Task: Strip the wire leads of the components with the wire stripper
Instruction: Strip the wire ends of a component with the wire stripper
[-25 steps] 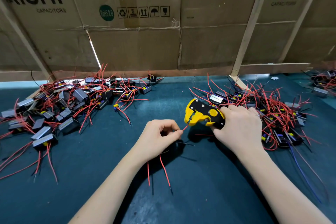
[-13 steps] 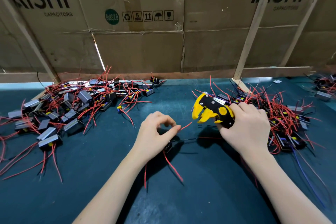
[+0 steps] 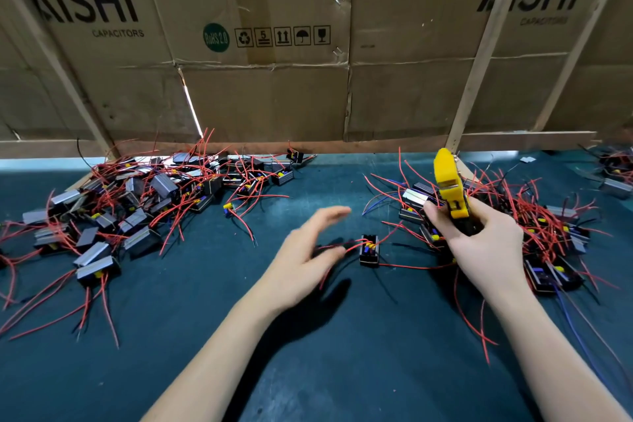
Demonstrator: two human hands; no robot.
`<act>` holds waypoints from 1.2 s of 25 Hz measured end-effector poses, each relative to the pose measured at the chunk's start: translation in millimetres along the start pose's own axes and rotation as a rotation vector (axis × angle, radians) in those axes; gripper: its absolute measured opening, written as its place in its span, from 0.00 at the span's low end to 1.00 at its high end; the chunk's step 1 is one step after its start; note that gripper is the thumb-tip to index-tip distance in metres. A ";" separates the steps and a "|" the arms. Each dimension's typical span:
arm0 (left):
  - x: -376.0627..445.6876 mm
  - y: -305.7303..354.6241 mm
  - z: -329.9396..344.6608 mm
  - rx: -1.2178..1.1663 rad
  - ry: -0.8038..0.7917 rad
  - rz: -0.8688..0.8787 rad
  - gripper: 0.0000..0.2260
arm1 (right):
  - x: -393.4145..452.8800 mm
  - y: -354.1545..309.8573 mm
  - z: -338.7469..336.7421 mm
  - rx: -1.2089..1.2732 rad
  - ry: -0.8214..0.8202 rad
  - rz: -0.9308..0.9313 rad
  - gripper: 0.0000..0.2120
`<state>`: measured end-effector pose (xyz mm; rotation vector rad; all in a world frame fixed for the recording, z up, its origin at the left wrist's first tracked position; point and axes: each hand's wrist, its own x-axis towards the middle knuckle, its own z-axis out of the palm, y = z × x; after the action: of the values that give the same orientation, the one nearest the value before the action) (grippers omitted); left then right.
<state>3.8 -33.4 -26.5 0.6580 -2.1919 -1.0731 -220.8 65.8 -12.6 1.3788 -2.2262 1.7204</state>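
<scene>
With large heaps of small black components trailing red wire leads point(image 3: 113, 216) on both sides of the dark green bench point(image 3: 342, 370), the job looks far from finished: one black red-wired component point(image 3: 369, 250) lies between the hands, the left hand point(image 3: 308, 257) open and empty beside it, the right hand point(image 3: 479, 236) closed around the upright yellow-and-black wire stripper point(image 3: 448, 188).

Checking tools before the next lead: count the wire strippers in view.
1. The yellow wire stripper is gripped upright in the right hand, above the right-side pile of components. Others could be buried under the piles.
</scene>
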 end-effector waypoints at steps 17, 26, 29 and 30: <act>-9.6 -47.9 -70.8 0.881 0.449 -0.161 0.03 | -19.1 -20.3 20.2 0.912 -0.719 0.505 0.25; -6.9 -9.9 -24.4 -0.042 0.190 -0.138 0.03 | -4.1 2.8 11.8 0.581 -0.387 0.244 0.26; -2.9 -5.6 -11.3 -0.283 0.189 -0.258 0.05 | -7.9 8.0 14.9 0.092 -0.328 -0.124 0.21; -2.9 -5.1 -8.4 -0.337 0.198 -0.281 0.06 | -9.4 9.6 17.2 -0.078 -0.292 -0.246 0.19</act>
<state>12.5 -38.7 -27.5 0.8908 -1.7305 -1.4149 -212.9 58.3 -31.4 1.8968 -2.1098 1.4170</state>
